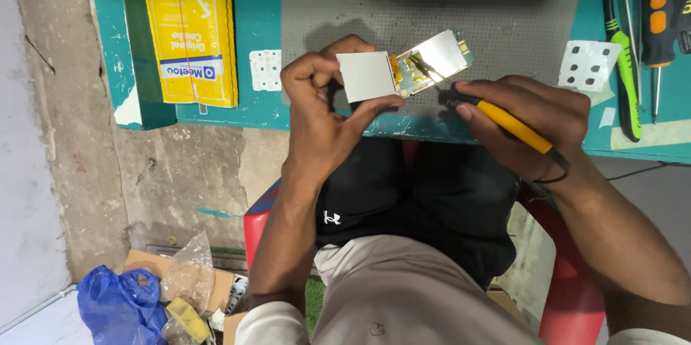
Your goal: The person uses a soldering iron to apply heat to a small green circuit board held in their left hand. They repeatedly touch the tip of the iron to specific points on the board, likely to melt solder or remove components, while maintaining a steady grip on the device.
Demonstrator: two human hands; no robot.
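Head view: the left hand (324, 111) is closed in a pinch, thumb and fingers gripping a small square display panel (366, 76) just above the near edge of the green workbench (259, 28). A second shiny panel (446, 53) lies folded out beside it, the two joined by a gold flex strip (412, 77). The right hand (536, 118) is wrapped shut round a yellow-handled soldering iron (504, 120), held like a pen, its tip touching the gold strip. As I judge it, work at the joint is under way and not finished; whether any solder has flowed is too small to tell. Screwdrivers (633, 43) lie at the bench's right edge, a yellow packet (191, 25) near its left corner.
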